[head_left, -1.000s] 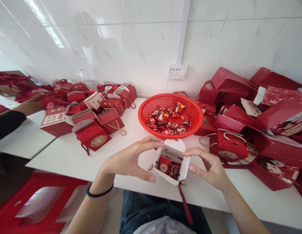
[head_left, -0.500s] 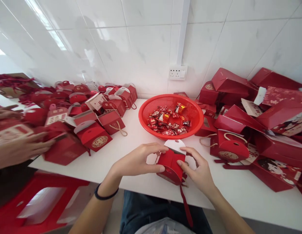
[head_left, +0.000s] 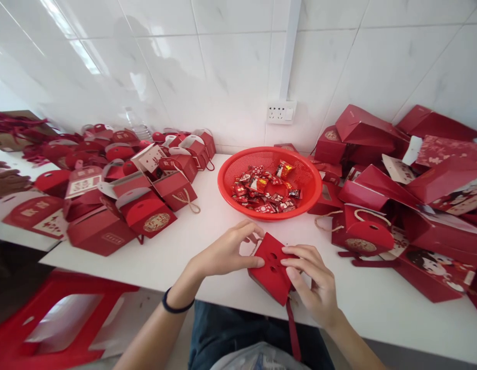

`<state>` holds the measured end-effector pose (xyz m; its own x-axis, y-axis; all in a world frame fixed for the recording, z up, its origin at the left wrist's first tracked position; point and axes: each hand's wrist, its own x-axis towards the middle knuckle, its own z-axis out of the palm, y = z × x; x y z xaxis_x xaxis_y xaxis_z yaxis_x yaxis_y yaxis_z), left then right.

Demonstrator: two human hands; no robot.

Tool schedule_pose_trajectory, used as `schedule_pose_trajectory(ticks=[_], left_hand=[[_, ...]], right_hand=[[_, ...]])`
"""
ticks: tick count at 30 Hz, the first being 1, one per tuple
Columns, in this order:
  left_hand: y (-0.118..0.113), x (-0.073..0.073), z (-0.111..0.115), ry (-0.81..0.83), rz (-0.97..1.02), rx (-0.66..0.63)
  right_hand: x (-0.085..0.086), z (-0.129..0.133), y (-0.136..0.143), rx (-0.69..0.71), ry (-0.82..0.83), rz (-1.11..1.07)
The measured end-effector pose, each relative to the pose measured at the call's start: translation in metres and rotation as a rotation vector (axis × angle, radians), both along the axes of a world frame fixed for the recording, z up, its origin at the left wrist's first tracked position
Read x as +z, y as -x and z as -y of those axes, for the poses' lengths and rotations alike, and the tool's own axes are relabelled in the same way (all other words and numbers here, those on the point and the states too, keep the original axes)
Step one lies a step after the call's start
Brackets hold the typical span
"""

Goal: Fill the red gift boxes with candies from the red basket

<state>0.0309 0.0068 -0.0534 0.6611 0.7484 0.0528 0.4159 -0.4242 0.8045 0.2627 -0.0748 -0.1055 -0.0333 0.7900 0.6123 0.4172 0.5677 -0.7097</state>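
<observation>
A small red gift box sits at the table's front edge, its top flaps folded down and holes showing near the middle. A dark red ribbon hangs from it over the edge. My left hand grips the box from its left side, thumb on top and fingers behind. My right hand rests its fingertips on the right part of the top flap, fingers partly curled. Just beyond the box stands a red plastic basket with several wrapped sweets inside.
Many red gift boxes crowd the table's left side, with another person's hand at the far left. More red boxes are piled at the right. A wall socket is behind the basket; a red stool stands below left.
The box's upright rear flap has been folded down over the top. My right hand has shifted its fingers onto the flap. At left, the other person's hand has drawn back from the boxes.
</observation>
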Motion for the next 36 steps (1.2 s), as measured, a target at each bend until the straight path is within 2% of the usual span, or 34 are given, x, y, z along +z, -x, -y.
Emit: schedule_pose_trajectory(ticks=[3, 7, 11, 13, 17, 21, 23, 26, 31, 33, 36], left_hand=[[-0.004, -0.004, 0.003, -0.035, 0.045, -0.069], [-0.012, -0.008, 0.006, -0.013, 0.091, -0.104], [-0.014, -0.008, 0.009, -0.015, 0.067, -0.035], [-0.012, -0.007, 0.011, -0.028, 0.028, 0.031], [-0.010, -0.002, 0.014, -0.062, -0.065, 0.101], [-0.006, 0.008, 0.010, -0.030, -0.150, 0.021], [-0.002, 0.017, 0.005, -0.034, -0.180, -0.039], [0.006, 0.035, -0.002, -0.061, -0.253, -0.090], [0.018, 0.066, -0.009, -0.028, -0.332, -0.051], [0.021, 0.074, -0.010, 0.029, -0.245, -0.013], [0.020, 0.080, -0.008, 0.147, 0.043, 0.057]], right_hand=[[0.003, -0.002, 0.000, -0.003, 0.000, 0.020], [-0.002, -0.005, -0.005, 0.030, 0.083, -0.038], [-0.010, -0.008, -0.017, -0.110, 0.253, -0.110], [-0.012, -0.009, -0.021, -0.131, 0.372, -0.107], [-0.016, -0.009, -0.025, 0.020, 0.591, -0.194], [-0.011, -0.011, -0.030, 0.195, 0.710, -0.441], [-0.001, -0.013, -0.036, 0.203, 0.690, -0.533], [0.021, -0.018, -0.046, 0.163, 0.575, -0.599], [0.053, -0.024, -0.054, 0.203, 0.401, -0.556], [0.062, -0.026, -0.053, 0.238, 0.365, -0.530], [0.071, -0.027, -0.049, 0.306, 0.326, -0.503]])
